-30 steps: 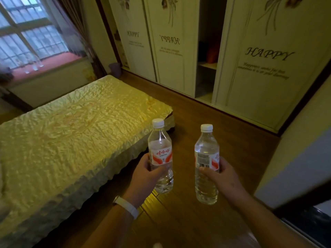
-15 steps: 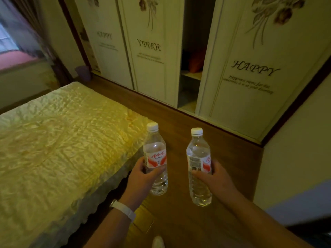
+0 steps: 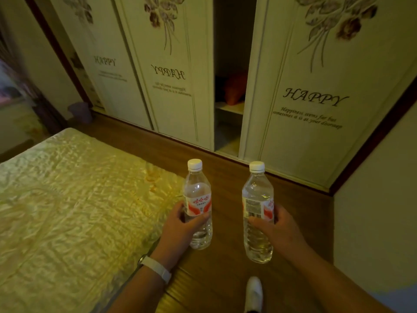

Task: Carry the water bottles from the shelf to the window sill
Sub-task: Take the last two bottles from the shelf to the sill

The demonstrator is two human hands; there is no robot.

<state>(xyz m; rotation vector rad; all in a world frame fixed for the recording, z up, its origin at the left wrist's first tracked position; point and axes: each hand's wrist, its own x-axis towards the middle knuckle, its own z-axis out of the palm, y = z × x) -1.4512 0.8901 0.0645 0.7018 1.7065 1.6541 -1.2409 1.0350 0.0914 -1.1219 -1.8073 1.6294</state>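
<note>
Before "HAPPY" doors (image 3: 311, 136), left hand (image 3: 180, 228) grips left bottle (image 3: 198, 201); right hand (image 3: 278, 231), right bottle (image 3: 257, 197).

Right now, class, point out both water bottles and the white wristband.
Left bottle (image 3: 198, 203): head view, on its label.
Right bottle (image 3: 257, 205): head view, on its label.
Wristband (image 3: 155, 268): head view, middle of strap.

At 12 o'clock, in the dark gap between the cream wardrobe doors (image 3: 316, 91), an orange shape (image 3: 234, 89) is too shadowed to identify. A blurred purple object (image 3: 81, 111) stands at 10 o'clock. The yellow satin bed (image 3: 67, 211) runs off the left and bottom edges, and the bottom edge cuts the white shoe (image 3: 254, 294) at 6 o'clock. The left hand (image 3: 180, 229) hides part of its clear white-capped water bottle (image 3: 198, 199), as the right hand (image 3: 282, 231) does the second white-capped water bottle (image 3: 257, 204).
</note>
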